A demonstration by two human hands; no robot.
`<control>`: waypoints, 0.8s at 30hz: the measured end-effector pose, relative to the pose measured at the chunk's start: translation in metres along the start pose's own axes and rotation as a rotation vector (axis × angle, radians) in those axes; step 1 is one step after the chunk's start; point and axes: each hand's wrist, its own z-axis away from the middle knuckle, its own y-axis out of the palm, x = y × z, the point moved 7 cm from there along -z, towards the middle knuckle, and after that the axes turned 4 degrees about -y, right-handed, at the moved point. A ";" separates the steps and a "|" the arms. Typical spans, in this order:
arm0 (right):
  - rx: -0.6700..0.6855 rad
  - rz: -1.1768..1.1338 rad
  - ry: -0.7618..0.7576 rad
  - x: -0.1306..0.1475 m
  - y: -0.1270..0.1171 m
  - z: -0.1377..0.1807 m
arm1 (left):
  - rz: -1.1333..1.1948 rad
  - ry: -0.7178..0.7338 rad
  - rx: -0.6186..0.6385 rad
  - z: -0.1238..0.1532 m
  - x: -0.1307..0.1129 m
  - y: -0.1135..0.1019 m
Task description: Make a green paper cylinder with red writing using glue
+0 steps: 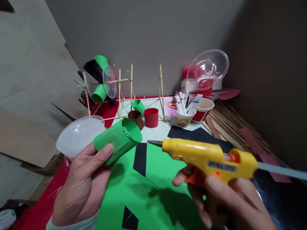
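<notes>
Green paper tube gripped by left hand; right hand grips glue gun; paper cup holds markers.

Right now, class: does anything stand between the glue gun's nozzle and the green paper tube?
Nothing visible does. The glue gun in the right hand points across open air at the green paper tube held by the left hand.
</notes>
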 end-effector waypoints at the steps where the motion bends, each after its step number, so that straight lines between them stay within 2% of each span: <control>1: -0.006 -0.097 0.044 -0.003 0.003 -0.003 | 0.004 0.022 -0.003 -0.002 -0.002 -0.001; 4: -0.039 -0.356 0.127 -0.016 0.007 -0.015 | -0.007 0.109 -0.028 -0.007 -0.013 -0.008; 7: -0.021 -0.442 0.199 -0.037 0.012 -0.024 | -0.004 0.190 -0.090 -0.012 -0.025 -0.018; 12: 0.068 -0.373 0.320 -0.063 0.026 -0.024 | 0.002 0.269 -0.125 -0.015 -0.038 -0.028; 18: 0.187 -0.277 0.441 -0.092 0.037 -0.026 | 0.024 0.231 -0.136 -0.011 -0.036 -0.024; 24: 0.329 -0.069 0.500 -0.108 0.050 -0.041 | 0.014 0.178 -0.046 -0.009 -0.027 -0.012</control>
